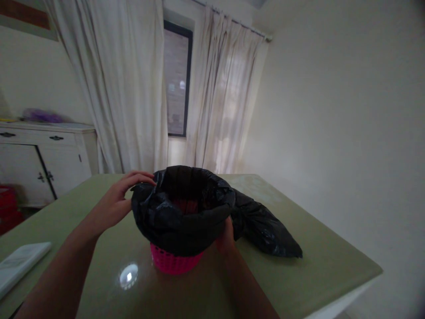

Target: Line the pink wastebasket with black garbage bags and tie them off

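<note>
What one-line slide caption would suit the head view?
Left hand and right hand at a black bag draped over a pink basket on a green table.

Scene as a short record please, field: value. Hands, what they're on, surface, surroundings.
left hand: fingers at the left edge of the black bag
right hand: against the bag's right side, fingers partly hidden
black bag: mouth open, draped over the upper part of the pink basket
pink basket: on the table, perforated lower wall showing
black plastic: lies right of the basket; cannot tell whether it joins the bag
table: greenish, glossy
white object: flat, on the table's left side
background: curtains, window, white cabinet
</note>
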Motion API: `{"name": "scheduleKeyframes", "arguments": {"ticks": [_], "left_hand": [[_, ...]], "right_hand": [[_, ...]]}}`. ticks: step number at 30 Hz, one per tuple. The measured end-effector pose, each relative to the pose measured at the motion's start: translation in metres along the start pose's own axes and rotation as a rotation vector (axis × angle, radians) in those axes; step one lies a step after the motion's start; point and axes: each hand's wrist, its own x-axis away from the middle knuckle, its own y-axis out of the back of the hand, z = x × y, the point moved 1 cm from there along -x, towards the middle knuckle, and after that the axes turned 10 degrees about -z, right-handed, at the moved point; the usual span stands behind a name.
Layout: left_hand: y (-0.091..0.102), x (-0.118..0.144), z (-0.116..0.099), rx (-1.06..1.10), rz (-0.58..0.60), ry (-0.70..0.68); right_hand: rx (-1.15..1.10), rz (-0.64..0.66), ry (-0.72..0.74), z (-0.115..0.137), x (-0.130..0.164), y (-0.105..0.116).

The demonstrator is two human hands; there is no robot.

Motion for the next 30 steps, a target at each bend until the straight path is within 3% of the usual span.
{"name": "scheduleKeyframes", "arguments": {"ticks": [4,6,12,15,19,25,30], "left_hand": [[0.015,-0.001,0.025,-0.262,-0.199,0.246],[0.019,-0.001,0.034,-0.295,-0.25,0.318],[0.009,-0.002,0.028,-0.024,-0.212,0.416],[0.002,-0.002,0.021,0.012,-0.214,0.349],[-0.002,-0.003,0.021,-0.01,-0.164,0.252],[0.001,0.0,0.022,-0.02,-0.112,0.229],[0.005,-0.001,0.024,-0.092,-0.059,0.138]], "right_hand": [[-0.103,-0.094,-0.116,0.013,0.009,-0.01],[-0.107,-0.098,-0.111,0.014,0.013,-0.012],[-0.083,-0.107,-0.081,0.005,0.012,-0.007],[-0.095,-0.144,-0.107,0.001,0.006,-0.002],[-0.106,-0.07,-0.133,0.0,0.003,0.0],[0.01,-0.022,0.011,-0.001,0.006,-0.004],[0.072,0.0,0.028,-0.004,0.01,-0.005]]}}
